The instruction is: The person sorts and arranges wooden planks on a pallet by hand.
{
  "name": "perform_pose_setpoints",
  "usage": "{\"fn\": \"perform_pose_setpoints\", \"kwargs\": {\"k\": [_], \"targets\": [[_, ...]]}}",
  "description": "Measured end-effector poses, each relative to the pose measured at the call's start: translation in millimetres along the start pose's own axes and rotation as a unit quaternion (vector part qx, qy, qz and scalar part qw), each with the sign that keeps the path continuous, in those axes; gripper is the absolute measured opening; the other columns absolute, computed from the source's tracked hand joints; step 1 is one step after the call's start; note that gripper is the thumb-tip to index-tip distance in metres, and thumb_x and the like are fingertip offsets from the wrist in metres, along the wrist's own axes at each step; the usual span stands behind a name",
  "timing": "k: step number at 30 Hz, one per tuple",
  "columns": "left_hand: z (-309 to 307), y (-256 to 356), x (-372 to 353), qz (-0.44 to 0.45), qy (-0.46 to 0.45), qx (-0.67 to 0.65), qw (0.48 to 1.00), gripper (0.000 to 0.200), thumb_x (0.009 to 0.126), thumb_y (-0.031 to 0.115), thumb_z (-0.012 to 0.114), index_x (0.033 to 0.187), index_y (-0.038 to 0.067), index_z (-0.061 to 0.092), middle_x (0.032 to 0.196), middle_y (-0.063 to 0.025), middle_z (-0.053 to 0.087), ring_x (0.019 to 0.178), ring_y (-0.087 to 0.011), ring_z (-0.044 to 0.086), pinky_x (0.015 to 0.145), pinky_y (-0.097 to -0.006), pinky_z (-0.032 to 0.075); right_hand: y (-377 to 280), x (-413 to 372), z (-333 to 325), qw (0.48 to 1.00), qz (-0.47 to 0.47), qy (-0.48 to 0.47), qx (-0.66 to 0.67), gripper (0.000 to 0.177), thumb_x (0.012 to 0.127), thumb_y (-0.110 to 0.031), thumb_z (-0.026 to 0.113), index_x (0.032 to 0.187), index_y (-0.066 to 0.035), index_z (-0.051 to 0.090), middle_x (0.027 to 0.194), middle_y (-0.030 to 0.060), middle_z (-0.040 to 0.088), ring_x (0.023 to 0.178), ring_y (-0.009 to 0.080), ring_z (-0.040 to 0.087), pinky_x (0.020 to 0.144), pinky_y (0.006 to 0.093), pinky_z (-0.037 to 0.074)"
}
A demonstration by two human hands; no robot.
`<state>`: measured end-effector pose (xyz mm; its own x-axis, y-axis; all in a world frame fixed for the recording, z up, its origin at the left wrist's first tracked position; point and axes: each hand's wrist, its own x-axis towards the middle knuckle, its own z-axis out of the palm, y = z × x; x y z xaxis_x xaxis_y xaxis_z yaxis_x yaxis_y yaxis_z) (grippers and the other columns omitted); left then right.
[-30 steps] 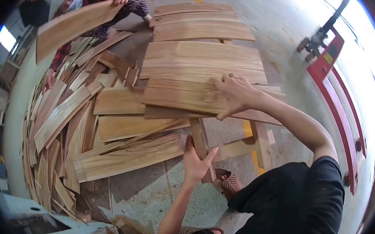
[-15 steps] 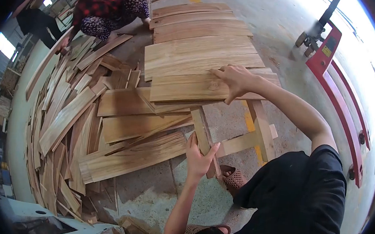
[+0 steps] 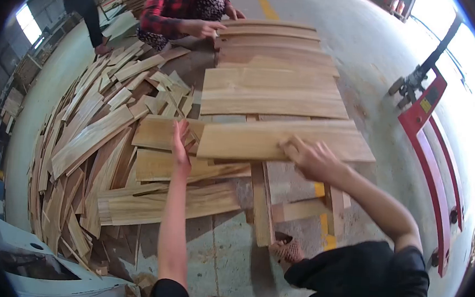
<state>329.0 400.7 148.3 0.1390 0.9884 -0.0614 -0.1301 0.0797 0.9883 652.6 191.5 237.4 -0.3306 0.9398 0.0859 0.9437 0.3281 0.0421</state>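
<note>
Pale wooden board (image 3: 235,140) in front sits over the supporting rails (image 3: 260,212), now parted by a gap from the farther board (image 3: 275,93) it overlapped. The right hand (image 3: 317,161) is at its near edge; blur hides whether the fingers clamp it. The left hand (image 3: 181,151) has quit the left rail, fingers straight and unclenched beside the board's left end, so both hands now attend it.
</note>
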Motion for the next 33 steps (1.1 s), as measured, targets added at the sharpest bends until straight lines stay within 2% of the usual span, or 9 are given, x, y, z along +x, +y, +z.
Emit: {"fn": "perform_pose_setpoints", "kwargs": {"k": [2,6,8,11,13,19,22,28,33], "targets": [[-5.9,-4.8,23.2,-0.012,-0.074,-0.057,0.996,0.085,0.105,0.070,0.033,0.165,0.009,0.027,0.170,-0.0090,0.029,0.154,-0.0264,0.029,0.121,-0.0493,0.027,-26.8,-22.0,-38.7,0.993,0.010,-0.057,0.099,0.046,0.093,-0.007,0.062,0.138,-0.003,0.058,0.124,0.0167,0.061,0.097,0.0296,0.072,0.076,0.0459,0.062],[21.0,-21.0,42.9,0.063,-0.199,-0.059,0.976,0.074,0.111,0.058,0.028,0.166,0.009,0.024,0.173,-0.0075,0.022,0.157,-0.0264,0.022,0.128,-0.0463,0.015,-53.3,-67.6,-17.8,0.992,-0.074,0.043,0.092,0.050,0.092,-0.021,0.068,0.141,-0.015,0.060,0.133,0.0134,0.059,0.102,0.0287,0.069,0.073,0.0378,0.061],[21.6,-36.5,45.5,0.129,-0.162,-0.049,0.977,0.070,0.113,0.053,0.026,0.166,0.007,0.024,0.172,-0.0082,0.023,0.156,-0.0264,0.024,0.128,-0.0436,0.013,-37.5,-65.1,-10.0,0.984,-0.142,0.048,0.094,0.053,0.091,-0.024,0.069,0.143,-0.018,0.058,0.135,0.0123,0.059,0.104,0.0269,0.067,0.075,0.0373,0.059],[33.6,-51.0,54.8,0.185,-0.196,-0.015,0.963,0.068,0.114,0.050,0.025,0.166,0.007,0.021,0.172,-0.0073,0.021,0.156,-0.0236,0.025,0.127,-0.0401,0.017,-36.9,-78.4,-2.7,0.985,-0.125,0.056,0.105,0.057,0.091,-0.028,0.070,0.145,-0.019,0.056,0.137,0.0115,0.057,0.109,0.0255,0.064,0.083,0.0412,0.054],[39.6,-17.6,30.8,0.153,-0.232,-0.028,0.960,0.075,0.113,0.053,0.021,0.164,-0.001,0.021,0.171,-0.0122,0.022,0.157,-0.0245,0.022,0.129,-0.0367,0.007,-37.1,-78.0,4.5,0.983,-0.128,0.084,0.104,0.056,0.091,-0.028,0.069,0.145,-0.020,0.056,0.138,0.0117,0.056,0.110,0.0259,0.063,0.087,0.0429,0.052],[18.4,-9.5,22.0,0.125,-0.312,0.010,0.942,0.100,0.103,0.074,0.014,0.164,-0.004,0.007,0.175,-0.0141,0.003,0.161,-0.0226,-0.003,0.128,-0.0386,-0.006,-35.9,-68.2,20.1,0.981,-0.110,0.117,0.107,0.064,0.090,-0.027,0.069,0.151,-0.020,0.052,0.142,0.0110,0.055,0.111,0.0243,0.061,0.089,0.0427,0.048],[20.0,-12.3,23.1,0.091,-0.310,-0.073,0.944,0.097,0.105,0.071,0.016,0.164,-0.005,0.006,0.175,-0.0140,0.004,0.161,-0.0211,0.001,0.129,-0.0361,-0.003,-37.5,-69.3,24.7,0.979,-0.124,0.135,0.094,0.064,0.089,-0.024,0.068,0.151,-0.016,0.053,0.143,0.0107,0.055,0.103,0.0222,0.063,0.084,0.0397,0.050],[35.2,-19.0,10.0,0.134,-0.264,0.035,0.955,0.089,0.108,0.066,0.016,0.165,-0.002,0.005,0.175,-0.0126,0.001,0.161,-0.0206,-0.001,0.129,-0.0369,-0.003,-54.0,-95.1,38.4,0.970,-0.136,0.195,0.044,0.055,0.087,-0.020,0.074,0.140,-0.008,0.064,0.136,0.0073,0.063,0.085,0.0167,0.063,0.072,0.0333,0.052],[12.8,-4.3,-9.3,0.074,-0.292,0.016,0.953,0.089,0.107,0.067,0.013,0.166,0.001,0.010,0.175,-0.0129,0.005,0.162,-0.0235,0.002,0.129,-0.0391,0.000,-39.2,-92.3,33.5,0.975,-0.118,0.170,0.077,0.056,0.088,-0.020,0.073,0.143,-0.013,0.063,0.136,0.0064,0.063,0.091,0.0188,0.064,0.078,0.0358,0.055]]}}
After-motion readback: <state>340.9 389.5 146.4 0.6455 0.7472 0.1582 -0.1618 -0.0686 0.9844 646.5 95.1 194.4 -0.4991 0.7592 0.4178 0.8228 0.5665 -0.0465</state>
